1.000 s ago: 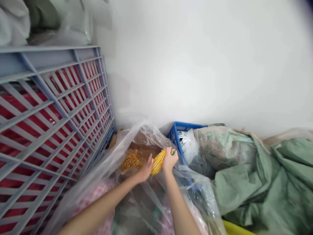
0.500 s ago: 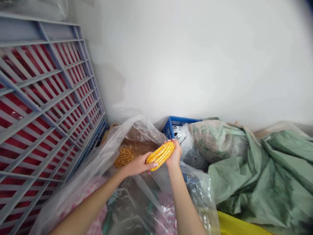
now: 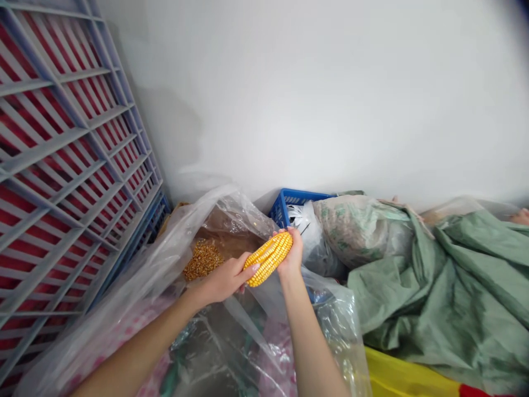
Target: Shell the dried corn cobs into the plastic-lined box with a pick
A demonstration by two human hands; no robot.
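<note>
Both my hands hold one yellow corn cob (image 3: 268, 258) over an open clear plastic bag (image 3: 215, 201). My left hand (image 3: 231, 275) is closed around its lower left end, the thumb lying along the kernels. Closed on the upper right end is my right hand (image 3: 292, 256), palm behind the cob. A groove runs lengthwise between the kernel rows. Beside my right fingertips a thin dark pointed thing (image 3: 305, 228) shows; whether the hand holds it I cannot tell. Loose corn kernels (image 3: 202, 259) lie heaped in the bag, left of the cob.
A tall slatted plastic crate (image 3: 82, 132) with red showing through stands at the left. Behind my right hand is a blue basket (image 3: 280, 208) with white plastic bags. A stuffed patterned sack (image 3: 355, 226) and crumpled green cloth (image 3: 446, 286) lie right. A white wall (image 3: 309, 99) rises behind.
The view has shifted slightly, so the crate, bag and basket sit a little further left and higher. Both hands keep their hold on the corn cob, with little visible change in grip.
</note>
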